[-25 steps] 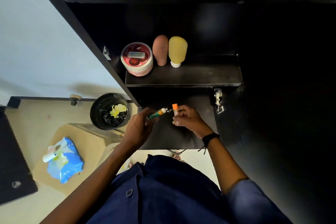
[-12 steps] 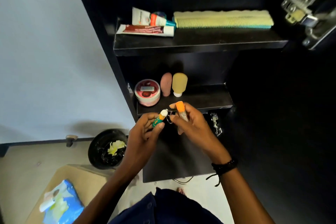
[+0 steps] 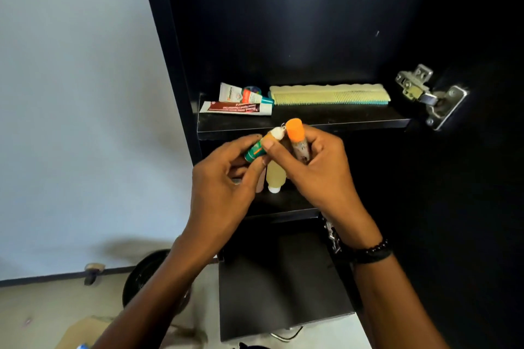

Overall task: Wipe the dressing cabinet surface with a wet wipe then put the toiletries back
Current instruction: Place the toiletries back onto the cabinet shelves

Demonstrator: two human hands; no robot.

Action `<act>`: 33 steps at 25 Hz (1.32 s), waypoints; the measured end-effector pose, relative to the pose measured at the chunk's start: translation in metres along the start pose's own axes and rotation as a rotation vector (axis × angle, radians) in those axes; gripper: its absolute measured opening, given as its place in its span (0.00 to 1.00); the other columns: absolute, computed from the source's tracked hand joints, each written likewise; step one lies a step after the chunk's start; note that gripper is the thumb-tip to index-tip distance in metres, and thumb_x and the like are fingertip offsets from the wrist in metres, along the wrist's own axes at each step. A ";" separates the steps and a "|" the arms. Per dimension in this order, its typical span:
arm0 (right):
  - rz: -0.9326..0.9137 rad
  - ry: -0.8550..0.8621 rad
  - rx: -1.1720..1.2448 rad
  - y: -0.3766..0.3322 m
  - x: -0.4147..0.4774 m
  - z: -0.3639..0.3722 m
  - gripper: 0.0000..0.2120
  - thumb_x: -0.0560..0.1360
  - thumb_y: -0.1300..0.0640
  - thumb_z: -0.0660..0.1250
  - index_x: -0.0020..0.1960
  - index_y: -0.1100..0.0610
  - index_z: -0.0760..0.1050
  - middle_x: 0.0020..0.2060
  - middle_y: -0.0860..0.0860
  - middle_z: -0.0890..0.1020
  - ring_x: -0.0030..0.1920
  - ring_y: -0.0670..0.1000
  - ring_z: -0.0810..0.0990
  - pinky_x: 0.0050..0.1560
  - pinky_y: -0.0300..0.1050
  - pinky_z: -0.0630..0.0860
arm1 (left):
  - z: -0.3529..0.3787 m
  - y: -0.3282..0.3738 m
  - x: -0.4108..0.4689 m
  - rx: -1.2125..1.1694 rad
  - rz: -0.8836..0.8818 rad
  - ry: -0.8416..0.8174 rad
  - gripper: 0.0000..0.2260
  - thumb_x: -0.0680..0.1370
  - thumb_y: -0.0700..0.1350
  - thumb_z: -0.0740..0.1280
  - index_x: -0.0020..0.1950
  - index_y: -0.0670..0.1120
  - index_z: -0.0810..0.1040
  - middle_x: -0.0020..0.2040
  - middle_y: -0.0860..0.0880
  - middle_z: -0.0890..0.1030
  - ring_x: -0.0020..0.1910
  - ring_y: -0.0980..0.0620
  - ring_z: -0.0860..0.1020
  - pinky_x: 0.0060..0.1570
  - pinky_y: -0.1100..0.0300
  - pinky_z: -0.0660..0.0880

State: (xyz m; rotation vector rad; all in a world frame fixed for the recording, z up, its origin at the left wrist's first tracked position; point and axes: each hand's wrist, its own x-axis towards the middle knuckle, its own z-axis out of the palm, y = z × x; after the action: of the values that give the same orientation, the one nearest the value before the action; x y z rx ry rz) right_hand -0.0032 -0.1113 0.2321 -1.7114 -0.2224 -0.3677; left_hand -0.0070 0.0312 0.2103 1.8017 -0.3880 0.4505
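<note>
We're standing at black cabinet [image 3: 326, 22] beside pale wall [image 3: 71, 93]. Left hand [image 3: 224, 187] pinching green tube [image 3: 255, 151], right hand [image 3: 317, 167] gripping orange-capped tube [image 3: 297, 136] before upper shelf [image 3: 340, 123] holding comb [image 3: 329, 94].

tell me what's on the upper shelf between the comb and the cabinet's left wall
In the head view, two tubes lie there: a white tube with a teal cap and, in front of it, a white-and-maroon tube, left of the comb.

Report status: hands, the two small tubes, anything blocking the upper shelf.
Left hand shut on green tube. Right hand shut on orange-capped tube. Both level with upper shelf edge. Two toothpaste tubes and comb already there.
</note>
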 end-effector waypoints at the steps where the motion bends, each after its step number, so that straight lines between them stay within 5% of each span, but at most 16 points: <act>1: -0.011 0.029 0.000 -0.007 0.007 -0.003 0.04 0.74 0.57 0.72 0.44 0.58 0.81 0.29 0.54 0.81 0.28 0.50 0.76 0.32 0.45 0.75 | -0.001 0.003 0.009 0.030 0.048 0.006 0.17 0.75 0.42 0.70 0.64 0.47 0.77 0.58 0.52 0.80 0.56 0.59 0.79 0.53 0.67 0.77; 3: -0.032 0.125 -0.006 -0.013 0.025 -0.007 0.04 0.73 0.56 0.72 0.43 0.56 0.81 0.28 0.49 0.78 0.28 0.47 0.74 0.32 0.44 0.73 | -0.001 0.006 0.025 0.133 0.138 0.022 0.18 0.75 0.43 0.70 0.65 0.46 0.76 0.61 0.50 0.78 0.61 0.57 0.77 0.59 0.61 0.76; 6: -0.062 0.226 -0.080 -0.011 0.054 -0.011 0.06 0.72 0.55 0.72 0.44 0.57 0.79 0.34 0.55 0.81 0.33 0.57 0.77 0.38 0.52 0.78 | 0.000 0.008 0.045 0.363 0.216 0.033 0.16 0.77 0.43 0.68 0.65 0.45 0.76 0.63 0.50 0.78 0.63 0.55 0.74 0.64 0.62 0.71; 9: -0.052 0.241 -0.160 -0.005 0.077 -0.013 0.07 0.71 0.55 0.73 0.47 0.56 0.79 0.38 0.51 0.83 0.38 0.48 0.81 0.46 0.53 0.80 | 0.000 0.006 0.059 0.570 0.181 0.020 0.11 0.78 0.43 0.66 0.59 0.46 0.80 0.58 0.50 0.81 0.58 0.54 0.77 0.57 0.73 0.64; 13: -0.019 0.226 -0.299 0.008 0.097 -0.015 0.08 0.70 0.53 0.73 0.48 0.53 0.79 0.40 0.47 0.84 0.42 0.46 0.83 0.48 0.53 0.81 | -0.001 0.004 0.067 0.636 0.156 0.036 0.09 0.77 0.43 0.66 0.56 0.46 0.82 0.54 0.50 0.83 0.54 0.53 0.79 0.53 0.73 0.64; 18: -0.010 0.225 -0.490 0.008 0.104 -0.023 0.06 0.72 0.50 0.72 0.43 0.52 0.78 0.32 0.45 0.79 0.34 0.43 0.77 0.33 0.40 0.71 | 0.001 0.004 0.066 0.646 0.135 0.026 0.09 0.77 0.42 0.67 0.56 0.46 0.82 0.56 0.49 0.83 0.55 0.53 0.80 0.55 0.70 0.66; 22: -0.087 0.204 -0.611 0.010 0.104 -0.021 0.09 0.73 0.50 0.71 0.37 0.52 0.76 0.31 0.49 0.77 0.34 0.49 0.74 0.30 0.40 0.63 | 0.004 0.003 0.065 0.626 0.093 0.050 0.11 0.77 0.42 0.67 0.59 0.45 0.81 0.60 0.48 0.81 0.59 0.51 0.78 0.58 0.65 0.68; 24: -0.075 0.210 -0.579 0.012 0.104 -0.020 0.07 0.72 0.49 0.71 0.45 0.52 0.77 0.38 0.50 0.79 0.40 0.49 0.76 0.34 0.38 0.69 | 0.005 0.003 0.064 0.629 0.065 0.057 0.13 0.78 0.43 0.66 0.62 0.45 0.79 0.62 0.48 0.79 0.62 0.50 0.76 0.61 0.61 0.69; 28: 0.014 0.264 -0.456 0.011 0.101 -0.022 0.20 0.70 0.46 0.73 0.58 0.50 0.72 0.53 0.50 0.77 0.52 0.49 0.76 0.49 0.44 0.75 | 0.005 0.003 0.065 0.629 0.045 0.057 0.14 0.78 0.44 0.66 0.64 0.45 0.78 0.64 0.48 0.77 0.64 0.49 0.74 0.62 0.59 0.70; 33: 0.041 0.176 -0.223 -0.002 0.086 -0.027 0.13 0.75 0.58 0.67 0.56 0.54 0.66 0.38 0.44 0.73 0.35 0.36 0.75 0.36 0.31 0.71 | 0.005 0.003 0.065 0.590 0.041 0.063 0.15 0.78 0.45 0.66 0.64 0.46 0.77 0.65 0.49 0.77 0.64 0.50 0.74 0.61 0.61 0.68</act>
State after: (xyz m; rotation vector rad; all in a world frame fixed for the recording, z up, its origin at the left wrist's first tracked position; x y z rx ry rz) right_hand 0.0733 -0.1429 0.2694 -1.8869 -0.0176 -0.5256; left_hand 0.0483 0.0241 0.2432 2.3435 -0.2623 0.7007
